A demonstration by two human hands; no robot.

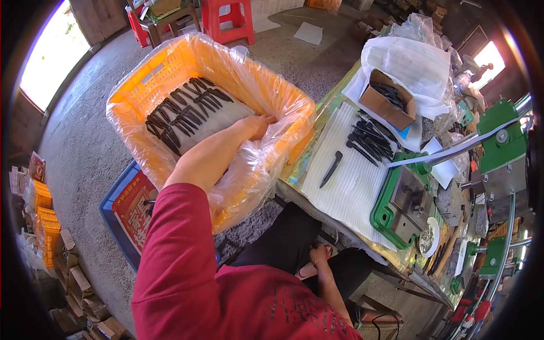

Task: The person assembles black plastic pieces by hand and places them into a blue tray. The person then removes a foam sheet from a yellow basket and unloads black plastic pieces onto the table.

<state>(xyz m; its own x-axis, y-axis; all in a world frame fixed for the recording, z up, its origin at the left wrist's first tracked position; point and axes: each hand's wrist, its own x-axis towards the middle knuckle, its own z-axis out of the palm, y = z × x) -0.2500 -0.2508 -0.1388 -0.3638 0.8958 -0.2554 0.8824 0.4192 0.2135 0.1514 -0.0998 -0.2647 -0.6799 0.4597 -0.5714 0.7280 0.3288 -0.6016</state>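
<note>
My left hand (pixel 256 127) reaches into an orange plastic crate (pixel 164 62) lined with a clear bag. Its fingers rest at the edge of a white sheet carrying rows of slim black pieces (pixel 184 113). The bag's rim hides the fingertips, so I cannot tell whether they hold anything. My right hand (pixel 317 255) hangs low by my lap against dark trousers, holding nothing. On the table to the right, a single black piece (pixel 331 168) lies on a white ribbed sheet (pixel 345 192), with a heap of black pieces (pixel 371 141) behind it.
A cardboard box (pixel 388 102) with more black pieces sits on a white bag (pixel 408 59). A green press machine (pixel 402 207) stands at the table's right. A blue crate (pixel 116 212) lies under the orange one. Red stools (pixel 226 20) stand on the concrete floor behind.
</note>
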